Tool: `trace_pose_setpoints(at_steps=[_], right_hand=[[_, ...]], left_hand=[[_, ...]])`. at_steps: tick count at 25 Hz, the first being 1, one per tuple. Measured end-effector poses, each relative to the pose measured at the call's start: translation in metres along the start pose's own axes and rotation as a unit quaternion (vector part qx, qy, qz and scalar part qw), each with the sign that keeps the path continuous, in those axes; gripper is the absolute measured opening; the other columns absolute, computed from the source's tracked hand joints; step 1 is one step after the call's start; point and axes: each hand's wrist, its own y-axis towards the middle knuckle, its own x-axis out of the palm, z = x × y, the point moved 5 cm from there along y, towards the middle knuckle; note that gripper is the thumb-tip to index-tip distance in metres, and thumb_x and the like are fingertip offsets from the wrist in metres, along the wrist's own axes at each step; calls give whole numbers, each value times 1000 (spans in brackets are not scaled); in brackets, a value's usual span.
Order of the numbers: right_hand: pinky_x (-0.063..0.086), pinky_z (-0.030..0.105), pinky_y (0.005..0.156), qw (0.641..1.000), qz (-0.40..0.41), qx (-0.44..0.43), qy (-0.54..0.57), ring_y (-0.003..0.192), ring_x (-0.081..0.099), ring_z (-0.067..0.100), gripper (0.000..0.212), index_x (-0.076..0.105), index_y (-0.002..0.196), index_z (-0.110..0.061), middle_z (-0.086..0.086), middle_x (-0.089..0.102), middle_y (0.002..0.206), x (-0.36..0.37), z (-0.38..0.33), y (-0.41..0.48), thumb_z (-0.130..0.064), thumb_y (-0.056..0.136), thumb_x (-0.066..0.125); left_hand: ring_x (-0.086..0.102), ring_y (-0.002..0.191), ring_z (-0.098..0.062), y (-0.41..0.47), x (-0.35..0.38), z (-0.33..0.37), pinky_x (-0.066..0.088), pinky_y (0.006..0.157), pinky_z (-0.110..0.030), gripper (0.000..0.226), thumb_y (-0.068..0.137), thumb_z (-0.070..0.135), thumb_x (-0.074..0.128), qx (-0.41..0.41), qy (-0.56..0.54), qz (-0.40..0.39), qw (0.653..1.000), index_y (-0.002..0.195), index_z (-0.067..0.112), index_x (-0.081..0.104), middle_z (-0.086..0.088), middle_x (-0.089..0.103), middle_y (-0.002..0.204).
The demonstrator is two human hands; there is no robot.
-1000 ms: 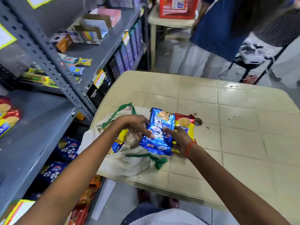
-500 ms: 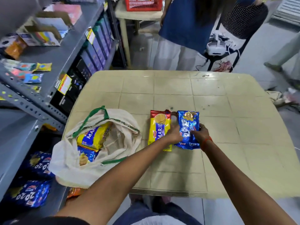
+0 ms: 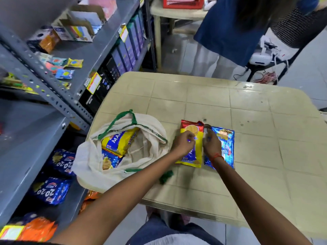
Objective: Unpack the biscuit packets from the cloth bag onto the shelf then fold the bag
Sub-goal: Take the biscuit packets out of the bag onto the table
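A cream cloth bag (image 3: 146,152) with green handles lies open on the left part of the beige table (image 3: 265,156). Inside it I see a yellow Marie packet (image 3: 118,142) and a blue packet (image 3: 109,161). To its right, two packets lie flat side by side: a yellow-and-red Marie packet (image 3: 199,138) and a blue packet (image 3: 228,145). My left hand (image 3: 183,144) hovers over the yellow-and-red packet with loosely curled fingers, holding nothing. My right hand (image 3: 211,145) rests on the blue packet's left edge; its grip is unclear.
A grey metal shelf (image 3: 26,138) stands to the left, with blue 20-20 packets (image 3: 51,190) on a lower level and boxes higher up. A person in blue (image 3: 230,32) stands beyond the table beside a chair (image 3: 261,57).
The blue packet came out of the bag and now lies to the right of the yellow-and-red one. My left hand has since left it and shifted over the yellow-and-red packet.
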Motion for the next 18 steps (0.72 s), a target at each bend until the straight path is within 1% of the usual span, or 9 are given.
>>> trace_pose_setpoints(at_steps=[2, 4, 6, 8, 11, 13, 15, 17, 18], right_hand=[[47, 33, 86, 997, -59, -26, 33, 100, 62, 28, 27, 62, 111, 1, 19, 66, 107, 36, -31, -5, -2, 84, 56], [49, 27, 69, 981, -168, -17, 94, 72, 63, 20, 18, 66, 100, 2, 16, 66, 87, 84, -58, -18, 1, 84, 56], [49, 17, 56, 955, -272, 11, 119, 48, 60, 3, 19, 63, 99, 13, 13, 64, 75, 134, -76, -37, 6, 86, 51], [45, 15, 48, 932, -342, 45, 112, 35, 53, -3, 15, 63, 84, 11, 13, 59, 69, 174, -85, -56, 9, 86, 48], [38, 22, 47, 917, -384, 61, 91, 40, 49, 5, 33, 49, 60, -15, 6, 47, 61, 216, -94, -72, 5, 85, 53], [39, 24, 57, 918, -386, 56, 78, 54, 48, 10, 32, 50, 61, -19, 0, 49, 61, 234, -100, -78, 2, 84, 54], [40, 17, 54, 918, -377, 53, 113, 56, 49, 5, 36, 51, 62, -21, -7, 53, 59, 248, -105, -78, 6, 86, 52], [42, 16, 60, 912, -374, 86, 148, 60, 50, 2, 31, 51, 66, -23, -8, 55, 66, 254, -109, -77, -3, 90, 50], [42, 19, 62, 907, -371, 109, 165, 63, 50, 5, 23, 53, 72, -22, -5, 55, 72, 255, -109, -78, -11, 93, 49]], left_hand=[[68, 91, -27, -7, -49, -21, 51, 78, -31, 14, 81, 20, 61, -20, 27, 83, 996, 90, 12, 68, -11, 74, 92], [67, 87, -29, -18, -100, -49, 49, 73, -32, 11, 81, 19, 61, -46, 65, 142, 987, 83, 10, 67, -13, 74, 87], [65, 90, -32, -27, -143, -91, 48, 75, -36, 12, 82, 17, 59, -91, 102, 178, 975, 86, 8, 66, -16, 72, 90], [61, 102, -34, -33, -179, -130, 46, 84, -38, 20, 82, 14, 57, -121, 144, 187, 964, 99, 5, 65, -20, 68, 104], [43, 125, -37, -34, -221, -162, 34, 106, -39, 45, 84, 21, 60, -153, 235, 168, 945, 124, 3, 52, -24, 48, 129], [39, 131, -37, -31, -239, -177, 34, 108, -40, 59, 87, 33, 61, -195, 220, 126, 948, 135, 3, 42, -23, 41, 140], [44, 131, -33, -27, -246, -186, 39, 104, -38, 64, 87, 42, 59, -219, 190, 66, 955, 137, 6, 41, -19, 45, 144], [54, 121, -34, -23, -254, -181, 45, 96, -38, 51, 87, 46, 58, -223, 190, 71, 953, 118, 6, 58, -21, 56, 133], [60, 111, -35, -20, -259, -177, 48, 88, -38, 40, 86, 46, 58, -220, 174, 94, 955, 93, 7, 64, -24, 63, 120]])
